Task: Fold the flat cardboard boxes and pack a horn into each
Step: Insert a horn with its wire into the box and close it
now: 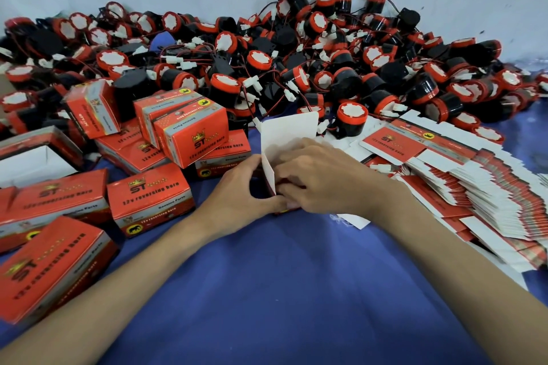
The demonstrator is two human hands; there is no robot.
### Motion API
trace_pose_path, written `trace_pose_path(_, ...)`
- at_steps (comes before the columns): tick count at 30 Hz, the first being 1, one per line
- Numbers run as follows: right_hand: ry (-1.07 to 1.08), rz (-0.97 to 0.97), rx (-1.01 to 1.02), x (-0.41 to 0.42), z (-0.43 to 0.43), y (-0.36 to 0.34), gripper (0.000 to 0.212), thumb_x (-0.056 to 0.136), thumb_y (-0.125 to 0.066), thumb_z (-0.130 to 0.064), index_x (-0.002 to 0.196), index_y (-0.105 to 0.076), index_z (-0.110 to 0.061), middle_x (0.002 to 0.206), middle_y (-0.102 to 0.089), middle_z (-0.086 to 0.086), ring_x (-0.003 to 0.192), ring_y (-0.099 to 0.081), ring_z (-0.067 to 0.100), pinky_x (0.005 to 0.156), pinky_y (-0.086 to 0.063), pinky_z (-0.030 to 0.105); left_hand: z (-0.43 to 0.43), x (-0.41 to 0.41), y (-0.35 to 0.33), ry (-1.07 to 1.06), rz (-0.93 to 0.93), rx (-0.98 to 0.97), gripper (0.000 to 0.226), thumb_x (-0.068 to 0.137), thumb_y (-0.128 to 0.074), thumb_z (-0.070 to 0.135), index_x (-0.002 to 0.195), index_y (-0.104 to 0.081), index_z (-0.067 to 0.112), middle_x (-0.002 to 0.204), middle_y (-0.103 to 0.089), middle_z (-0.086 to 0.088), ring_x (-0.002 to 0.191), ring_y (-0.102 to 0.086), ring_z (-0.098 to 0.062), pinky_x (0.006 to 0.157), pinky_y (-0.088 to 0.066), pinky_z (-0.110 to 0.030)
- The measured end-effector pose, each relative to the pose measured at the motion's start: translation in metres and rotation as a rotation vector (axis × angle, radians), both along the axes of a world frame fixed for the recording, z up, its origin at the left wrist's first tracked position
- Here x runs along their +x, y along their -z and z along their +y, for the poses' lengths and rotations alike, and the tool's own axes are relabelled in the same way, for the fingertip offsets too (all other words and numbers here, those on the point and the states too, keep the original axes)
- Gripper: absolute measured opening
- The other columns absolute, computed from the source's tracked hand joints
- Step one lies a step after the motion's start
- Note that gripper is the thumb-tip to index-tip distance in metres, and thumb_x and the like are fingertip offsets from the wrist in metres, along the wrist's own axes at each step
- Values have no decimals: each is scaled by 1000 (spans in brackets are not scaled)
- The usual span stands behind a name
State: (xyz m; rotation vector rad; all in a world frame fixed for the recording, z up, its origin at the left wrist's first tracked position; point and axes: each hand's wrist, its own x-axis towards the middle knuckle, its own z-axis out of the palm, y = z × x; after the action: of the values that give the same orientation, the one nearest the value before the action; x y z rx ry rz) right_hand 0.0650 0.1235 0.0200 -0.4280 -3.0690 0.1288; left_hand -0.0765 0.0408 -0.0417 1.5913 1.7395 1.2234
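Box (287, 131): half-folded — white flap upright.
Left hand (241, 185): fingers curled round the box's left side.
Right hand (321, 176): pinching its lower edge.
Horns (296, 68): heaped behind the box.

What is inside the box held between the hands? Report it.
Of the box, only its raised white flap shows clearly. The left hand and right hand grip it and cover the opening, so its contents, if any, cannot be seen.
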Motion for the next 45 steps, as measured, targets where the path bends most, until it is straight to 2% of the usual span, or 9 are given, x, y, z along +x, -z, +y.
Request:
trace_pose_path(5,-14,-17,-76,2,2,1,26,93,-46,-20,72,-60,-27,108,-57,-12,110,-44,11,95,-38,42,0,0,-1,-2,-6,20,49,66,-85,28,106,-58,21,98,-64,13,88,-57,6,74,-42,-6)
trace_pose_path(9,20,278,-123,6,1,-3,6,85,-63,-15,85,-58,-17,98,-53,-9,81,-49,9,75,-42,27,-1,0,-3,-17,-33,3,56,65,-81,43,111,-57,23,105,-63,15,96,-56,7,78,-42,-5)
trace_pose_path(14,148,735,81,15,11,-5,9,88,-59,-9,82,-62,-2,91,-59,6,80,-57,19,69,-48,22,-10,-3,-2,18,-109,-14,48,82,-74,20,118,-46,34,116,-58,20,107,-51,12,86,-42,-6)
trace_pose_path(19,208,802,-294,24,8,15,10,86,-57,-2,85,-67,0,88,-66,5,82,-63,13,71,-47,11,3,-8,6,69,-65,100,27,102,-33,1,88,-51,16,90,-53,7,81,-54,-1,77,-40,-10)
trace_pose_path(21,242,897,-501,23,4,25,11,85,-55,-5,88,-66,-5,93,-68,4,92,-66,14,75,-52,20,-3,-10,12,12,-119,135,36,105,-21,10,94,-55,8,95,-53,6,98,-56,-9,78,-40,-9)
trace_pose_path(26,306,966,-1061,16,-14,49,19,90,-51,9,89,-58,-8,84,-64,4,82,-66,13,61,-56,27,-4,-1,-5,98,-323,-33,39,86,-51,44,118,-53,21,114,-62,12,100,-56,10,82,-44,-6)
trace_pose_path(34,460,1030,-901,24,3,41,21,98,-52,-31,119,-54,-31,74,-70,1,41,-56,16,39,-37,19,6,0,-2,-99,-175,102,38,86,-69,14,105,-53,43,106,-62,25,96,-53,19,76,-38,1)
trace_pose_path(41,441,934,-573,17,-3,55,38,79,-77,-14,104,-54,-31,68,-69,-18,62,-58,0,60,-41,11,4,5,-4,-95,-107,171,27,90,-62,2,108,-62,22,102,-67,7,95,-61,-3,84,-50,-26)
trace_pose_path(45,362,871,-787,21,1,49,23,76,-70,-25,97,-61,-21,78,-70,-12,71,-61,5,61,-47,22,1,7,-4,-5,56,273,41,87,-56,-12,115,-67,17,119,-66,8,116,-56,-3,99,-44,-24)
